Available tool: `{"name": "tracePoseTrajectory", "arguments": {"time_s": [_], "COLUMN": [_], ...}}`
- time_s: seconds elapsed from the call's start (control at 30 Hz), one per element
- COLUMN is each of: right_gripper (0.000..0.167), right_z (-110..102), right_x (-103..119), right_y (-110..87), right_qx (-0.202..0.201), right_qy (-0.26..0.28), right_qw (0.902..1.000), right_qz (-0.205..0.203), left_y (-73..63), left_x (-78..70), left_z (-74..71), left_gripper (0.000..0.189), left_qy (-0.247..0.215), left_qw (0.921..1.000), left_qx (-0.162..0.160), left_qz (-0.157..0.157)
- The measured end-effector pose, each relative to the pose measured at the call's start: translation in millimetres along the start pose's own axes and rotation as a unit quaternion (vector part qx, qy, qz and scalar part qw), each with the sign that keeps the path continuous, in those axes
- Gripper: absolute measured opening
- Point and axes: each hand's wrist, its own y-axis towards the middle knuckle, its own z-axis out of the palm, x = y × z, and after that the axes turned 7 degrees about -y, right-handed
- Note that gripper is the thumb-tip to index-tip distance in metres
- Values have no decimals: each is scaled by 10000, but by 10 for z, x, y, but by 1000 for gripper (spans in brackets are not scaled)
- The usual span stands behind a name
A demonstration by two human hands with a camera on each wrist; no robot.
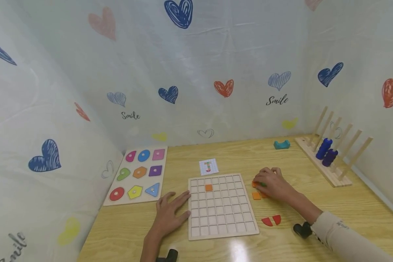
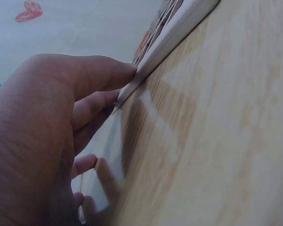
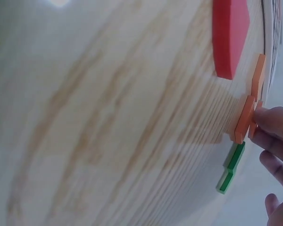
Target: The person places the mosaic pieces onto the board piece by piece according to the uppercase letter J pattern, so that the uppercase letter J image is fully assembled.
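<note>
Loosely spread, the left hand (image 1: 168,214) touches the board's edge (image 1: 189,203); clear of it, the right hand (image 1: 276,185) pinches an orange tile (image 1: 254,184)

Orange squares (image 1: 256,196), red wedges (image 1: 267,221), green pieces (image 3: 236,157), pale gridded board (image 1: 220,210), grained tan tabletop (image 1: 118,229), heart-printed white sheeting (image 1: 196,62)

In the head view, right fingers (image 1: 262,178) partly hide green pieces (image 1: 263,184).

teal piece (image 1: 282,145) near the wooden peg rack (image 1: 329,174)
</note>
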Motion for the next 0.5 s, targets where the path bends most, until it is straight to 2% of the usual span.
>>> {"name": "tracePoseTrajectory", "arguments": {"time_s": [0.5], "right_gripper": [15], "right_z": [-40], "right_x": [63], "right_y": [84], "right_qx": [-152], "right_qy": [2], "right_qw": [9999], "right_qz": [-72], "left_y": [-1], "left_x": [-7], "left_z": [-1], "left_gripper": [56], "left_qy": [26], "left_qw": [9999], "left_qx": [-106], "left_qz": [134]}}
